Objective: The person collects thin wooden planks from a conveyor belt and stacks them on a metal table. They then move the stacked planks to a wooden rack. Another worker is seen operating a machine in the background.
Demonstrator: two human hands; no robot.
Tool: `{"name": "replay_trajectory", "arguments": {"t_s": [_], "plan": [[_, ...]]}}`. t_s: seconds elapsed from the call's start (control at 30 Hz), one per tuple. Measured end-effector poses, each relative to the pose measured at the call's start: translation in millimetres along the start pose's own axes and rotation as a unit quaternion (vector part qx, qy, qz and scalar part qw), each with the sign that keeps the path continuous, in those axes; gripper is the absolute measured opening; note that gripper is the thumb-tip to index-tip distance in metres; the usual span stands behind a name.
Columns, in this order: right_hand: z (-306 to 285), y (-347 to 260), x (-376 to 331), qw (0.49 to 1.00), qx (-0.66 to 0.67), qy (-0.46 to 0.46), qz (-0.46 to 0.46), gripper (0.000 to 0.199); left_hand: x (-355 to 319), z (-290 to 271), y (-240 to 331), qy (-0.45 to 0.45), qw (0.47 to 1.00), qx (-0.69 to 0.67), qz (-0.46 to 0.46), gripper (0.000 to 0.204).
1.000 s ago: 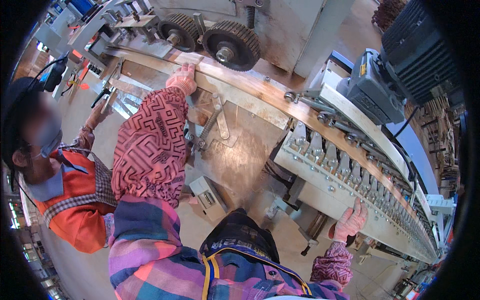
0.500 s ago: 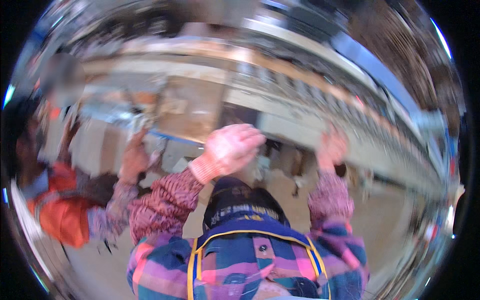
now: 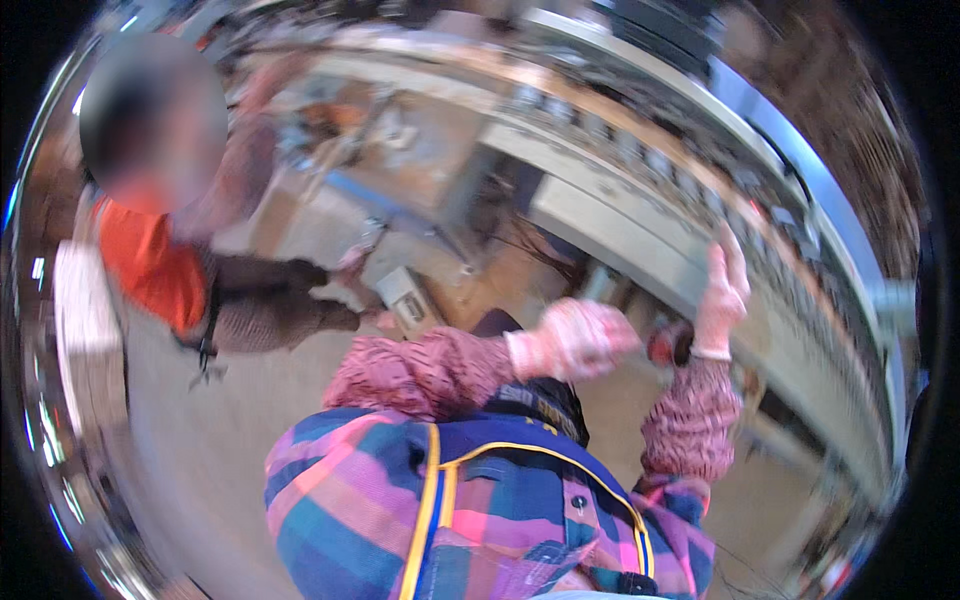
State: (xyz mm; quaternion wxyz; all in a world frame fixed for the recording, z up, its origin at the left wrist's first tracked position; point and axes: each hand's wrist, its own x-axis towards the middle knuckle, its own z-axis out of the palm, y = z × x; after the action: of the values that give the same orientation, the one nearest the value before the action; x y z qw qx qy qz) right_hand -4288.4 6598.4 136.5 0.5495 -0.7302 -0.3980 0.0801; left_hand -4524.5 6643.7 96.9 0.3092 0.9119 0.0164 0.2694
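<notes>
My left hand (image 3: 578,340), in a pale pink-and-white knit glove, is held in front of my body above the floor. Its fingers are smeared by motion, and nothing can be seen in it. My right hand (image 3: 724,290), gloved too, reaches up beside the long pale machine bench (image 3: 620,235) with its fingers stretched out and apart. No object shows in it, and whether it touches the bench I cannot tell. A dark and red round thing (image 3: 670,343) sits close to its wrist. Patterned sleeves cover both forearms.
Another person in an orange vest (image 3: 150,262) stands at the left, one arm stretched over a cluttered worktable (image 3: 440,130). A pale box (image 3: 405,300) is on the floor between us. Stacked pale boards (image 3: 88,320) stand at the far left. A row of metal parts (image 3: 625,150) runs along the bench.
My view has turned and shifted. Both my hands now appear farther right, the left one lower and the right fingers more spread. The other person's arm has swung up toward the worktable.
</notes>
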Motion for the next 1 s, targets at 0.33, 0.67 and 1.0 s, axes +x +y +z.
{"name": "replay_trajectory", "arguments": {"t_s": [0.33,0.67,1.0], "plan": [[211,-129,3,0.922,0.062,-0.335,-0.182,0.027,-105,-50,22,0.101,0.980,0.063,-0.159,0.040],[487,-232,7,0.791,-0.314,-0.418,-0.319,0.049,-235,-177,14,0.228,0.888,0.173,-0.359,0.035],[554,-250,52,0.756,-0.340,-0.505,-0.243,0.069,-278,-204,14,0.248,0.808,0.172,-0.506,0.032]]}}
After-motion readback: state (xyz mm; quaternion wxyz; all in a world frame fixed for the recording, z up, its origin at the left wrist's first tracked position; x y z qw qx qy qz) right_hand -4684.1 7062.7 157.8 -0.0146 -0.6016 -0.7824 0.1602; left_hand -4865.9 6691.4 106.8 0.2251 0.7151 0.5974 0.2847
